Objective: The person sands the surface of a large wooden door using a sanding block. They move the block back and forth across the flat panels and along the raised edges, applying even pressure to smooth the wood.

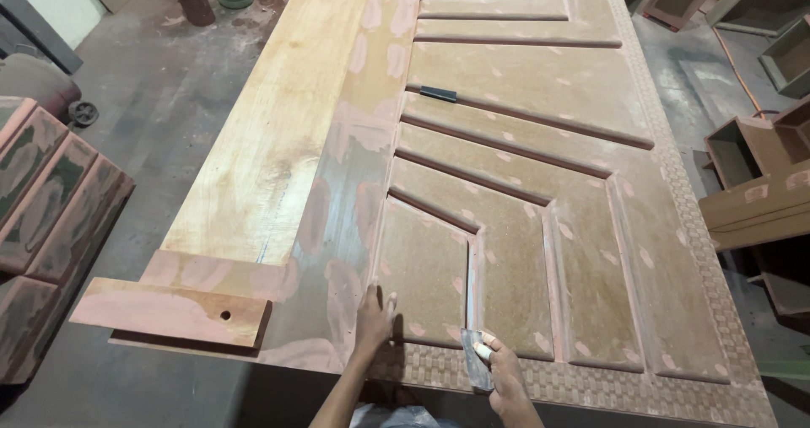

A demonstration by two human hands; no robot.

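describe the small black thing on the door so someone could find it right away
Start at the big carved wooden door panel lying flat, patched with pink filler. Go far up from the hands, to the long slanted groove near the middle. The small flat black rectangular object lies at its left end, the only dark item there.

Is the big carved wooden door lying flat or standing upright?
Lying flat. The carved door faces up, with the left hand pressing on it and the right hand holding a scraper.

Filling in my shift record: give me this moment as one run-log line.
left hand: flat on carved door panel | right hand: holds putty scraper at groove | filler patches across panel
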